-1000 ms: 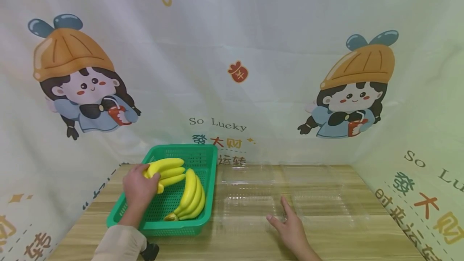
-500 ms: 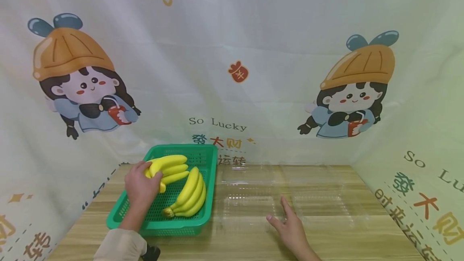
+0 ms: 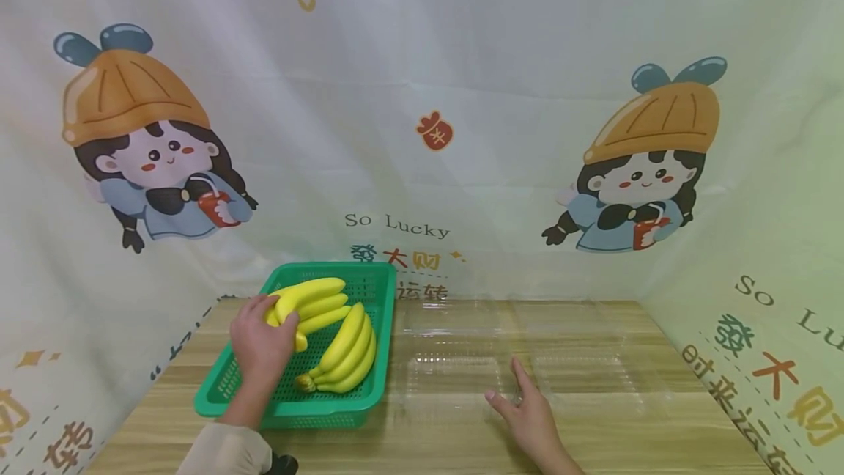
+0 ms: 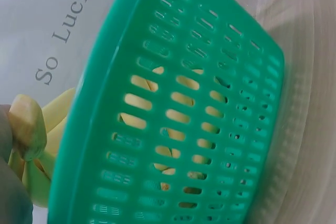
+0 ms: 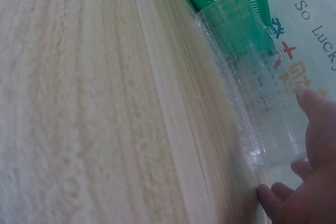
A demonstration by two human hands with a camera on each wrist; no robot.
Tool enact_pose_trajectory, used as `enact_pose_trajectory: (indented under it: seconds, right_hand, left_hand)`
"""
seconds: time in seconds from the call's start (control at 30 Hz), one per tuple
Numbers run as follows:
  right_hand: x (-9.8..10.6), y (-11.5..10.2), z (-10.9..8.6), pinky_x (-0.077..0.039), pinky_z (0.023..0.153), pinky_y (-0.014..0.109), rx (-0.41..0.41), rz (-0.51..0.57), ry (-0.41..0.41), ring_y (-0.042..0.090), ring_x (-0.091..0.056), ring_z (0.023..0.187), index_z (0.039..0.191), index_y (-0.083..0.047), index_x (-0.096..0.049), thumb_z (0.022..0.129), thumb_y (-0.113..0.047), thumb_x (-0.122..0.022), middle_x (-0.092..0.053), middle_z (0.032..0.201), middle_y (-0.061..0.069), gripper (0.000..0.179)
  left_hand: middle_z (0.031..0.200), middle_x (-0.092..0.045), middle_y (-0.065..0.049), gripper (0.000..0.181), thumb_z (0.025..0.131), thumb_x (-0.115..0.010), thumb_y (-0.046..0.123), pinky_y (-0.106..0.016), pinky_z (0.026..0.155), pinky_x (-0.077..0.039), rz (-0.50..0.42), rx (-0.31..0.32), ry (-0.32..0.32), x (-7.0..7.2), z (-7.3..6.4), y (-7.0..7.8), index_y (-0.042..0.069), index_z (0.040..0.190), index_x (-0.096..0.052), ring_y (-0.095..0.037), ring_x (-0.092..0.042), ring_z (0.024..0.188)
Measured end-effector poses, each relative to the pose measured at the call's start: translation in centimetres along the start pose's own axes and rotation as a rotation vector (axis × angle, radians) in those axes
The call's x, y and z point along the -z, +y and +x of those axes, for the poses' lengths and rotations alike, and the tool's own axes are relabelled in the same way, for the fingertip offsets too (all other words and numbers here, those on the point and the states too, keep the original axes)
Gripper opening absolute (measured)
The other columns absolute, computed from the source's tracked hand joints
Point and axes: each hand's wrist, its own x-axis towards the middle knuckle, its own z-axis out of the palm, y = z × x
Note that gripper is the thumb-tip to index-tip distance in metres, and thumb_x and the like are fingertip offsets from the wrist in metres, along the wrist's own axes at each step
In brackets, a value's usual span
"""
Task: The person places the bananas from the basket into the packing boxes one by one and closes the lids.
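My left hand (image 3: 264, 336) grips the stem end of a bunch of bananas (image 3: 315, 305) inside the green basket (image 3: 290, 415). Seen from the left wrist, that held bunch (image 4: 31, 129) shows above the basket's rim, its fruit partly behind the perforated wall. A second banana bunch (image 3: 346, 354) lies in the basket to its right, stem toward the front. My right hand (image 3: 532, 420) holds nothing, thumb and forefinger spread, beside a clear plastic container (image 3: 455, 372). In the right wrist view, the fingers of this hand (image 5: 310, 171) are at the near end of the clear container (image 5: 252, 87).
Another clear plastic container (image 3: 587, 372) stands to the right of the first one. All rest on a wood-grain table (image 3: 422, 449). A printed cloth (image 3: 501, 189) hangs behind and at both sides.
My left hand and its banana bunch have shifted slightly right and the bunch has risen a little. The second bunch has turned and slid slightly back. My right hand stays put.
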Motion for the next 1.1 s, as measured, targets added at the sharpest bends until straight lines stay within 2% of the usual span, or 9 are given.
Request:
enact_pose_trajectory:
  seconds: [0.33, 0.63, 0.83, 0.93, 1.1]
  right_hand:
    - [-0.2, 0.3, 0.2, -0.035, 0.101, 0.06, -0.01, 0.001, 0.001, 0.049, -0.043, 0.125, 0.15, 0.003, -0.029, 0.089, -0.029, -0.071, -0.036, 0.146, 0.029, 0.081]
    - [-0.1, 0.2, 0.1, -0.037, 0.1, 0.059, 0.0, -0.01, 0.004, 0.048, -0.05, 0.119, 0.149, 0.003, -0.029, 0.088, -0.03, -0.072, -0.036, 0.146, 0.029, 0.082]
    - [0.0, 0.1, 0.0, -0.036, 0.101, 0.059, -0.006, -0.007, 0.008, 0.048, -0.046, 0.123, 0.15, 0.003, -0.029, 0.088, -0.03, -0.072, -0.037, 0.146, 0.028, 0.082]
    - [0.0, 0.1, 0.0, -0.036, 0.101, 0.059, -0.004, -0.006, 0.003, 0.049, -0.041, 0.127, 0.149, 0.003, -0.029, 0.089, -0.03, -0.071, -0.036, 0.146, 0.028, 0.081]
    - [0.0, 0.1, 0.0, -0.037, 0.101, 0.059, 0.002, -0.009, 0.005, 0.049, -0.042, 0.126, 0.149, 0.004, -0.029, 0.089, -0.029, -0.071, -0.037, 0.146, 0.029, 0.081]
  left_hand:
    - [0.134, -0.053, -0.02, 0.042, 0.082, -0.068, 0.011, -0.058, 0.103, -0.031, -0.048, 0.001, 0.016, 0.0, -0.5, 1.0, -0.004, 0.121, -0.063, -0.044, -0.042, 0.126]
    - [0.136, -0.052, -0.021, 0.042, 0.082, -0.069, 0.009, -0.058, 0.1, -0.035, -0.109, -0.01, 0.0, -0.3, -1.4, 2.3, -0.005, 0.121, -0.063, -0.045, -0.042, 0.126]
    - [0.135, -0.054, -0.019, 0.042, 0.082, -0.071, 0.009, -0.057, 0.1, -0.035, -0.133, -0.024, 0.002, -0.8, -2.0, 2.5, -0.003, 0.121, -0.064, -0.043, -0.043, 0.126]
    - [0.134, -0.055, -0.018, 0.041, 0.082, -0.071, 0.009, -0.055, 0.1, -0.038, -0.157, -0.016, 0.0, -1.1, -2.3, 2.5, -0.003, 0.121, -0.065, -0.041, -0.044, 0.126]
    - [0.132, -0.057, -0.016, 0.04, 0.081, -0.072, 0.009, -0.052, 0.097, -0.042, -0.19, -0.023, 0.006, -1.7, -2.8, 2.7, -0.002, 0.12, -0.066, -0.039, -0.047, 0.125]
